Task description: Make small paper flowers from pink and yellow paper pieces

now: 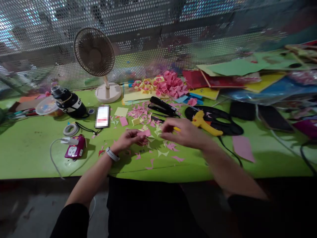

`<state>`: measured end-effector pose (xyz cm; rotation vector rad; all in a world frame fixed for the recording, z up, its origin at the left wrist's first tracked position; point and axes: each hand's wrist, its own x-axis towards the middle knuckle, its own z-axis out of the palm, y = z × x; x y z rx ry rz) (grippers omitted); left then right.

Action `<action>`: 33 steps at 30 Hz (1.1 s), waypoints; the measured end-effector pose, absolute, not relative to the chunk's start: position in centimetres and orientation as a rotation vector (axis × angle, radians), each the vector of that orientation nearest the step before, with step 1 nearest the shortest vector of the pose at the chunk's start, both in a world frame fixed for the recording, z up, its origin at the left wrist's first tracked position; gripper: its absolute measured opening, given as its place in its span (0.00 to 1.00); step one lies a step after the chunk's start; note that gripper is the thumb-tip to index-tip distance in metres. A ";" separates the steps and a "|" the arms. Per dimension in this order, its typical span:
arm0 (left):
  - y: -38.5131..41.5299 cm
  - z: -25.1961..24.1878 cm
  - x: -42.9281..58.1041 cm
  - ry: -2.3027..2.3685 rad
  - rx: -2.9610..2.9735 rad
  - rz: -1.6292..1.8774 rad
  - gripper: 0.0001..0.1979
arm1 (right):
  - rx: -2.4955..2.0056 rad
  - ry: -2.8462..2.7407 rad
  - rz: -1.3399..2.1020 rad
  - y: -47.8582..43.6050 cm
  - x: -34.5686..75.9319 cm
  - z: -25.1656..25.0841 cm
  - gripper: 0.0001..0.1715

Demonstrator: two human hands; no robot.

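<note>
My left hand (127, 139) rests on the green table (29, 152) and pinches a small pink paper piece (146, 133) between its fingers. It wears a white wristband (112, 154). My right hand (184, 132) hovers just to the right, blurred by motion, over pink and yellow paper scraps (158, 150); its fingers are smeared, and a bit of yellow shows beside it. A black stapler (162, 105) and a yellow glue gun (205, 123) lie just beyond my right hand.
A small white fan (96, 59) stands at the back. A dark bottle (69, 102), a tape roll (70, 129), a phone (102, 116) and a pink power adapter (73, 150) lie left. Folded pink and yellow paper flowers (163, 84) and coloured paper sheets (247, 76) fill the back right.
</note>
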<state>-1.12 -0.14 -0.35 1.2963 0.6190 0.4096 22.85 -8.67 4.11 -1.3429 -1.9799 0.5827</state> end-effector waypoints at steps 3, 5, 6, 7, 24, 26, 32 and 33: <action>-0.1 -0.5 -1.2 0.604 1.315 0.431 0.23 | -1.429 -1.921 0.732 -7.3 21.1 2.9 0.29; -0.1 -0.7 -1.2 0.590 1.319 0.410 0.23 | -1.424 -1.902 0.800 -7.0 19.9 1.4 0.29; -0.2 -0.7 -1.2 0.581 1.318 0.397 0.23 | -1.413 -1.892 0.851 -7.0 19.5 0.6 0.28; -0.2 -0.8 -1.2 0.572 1.315 0.384 0.23 | -1.399 -1.873 0.907 -7.1 19.1 -0.1 0.27; -0.3 0.2 -1.4 0.632 1.280 0.334 0.22 | -1.223 -1.821 0.695 -7.8 19.0 -1.9 0.20; -0.4 0.2 -1.4 0.624 1.281 0.341 0.22 | -1.242 -1.817 0.685 -7.9 19.1 -1.8 0.20; -0.5 -0.3 -1.2 0.599 1.247 0.361 0.20 | -1.278 -1.846 0.608 -8.1 19.0 -1.5 0.21; -0.5 -0.4 -1.2 0.591 1.234 0.362 0.20 | -1.285 -1.846 0.599 -8.1 19.0 -1.5 0.21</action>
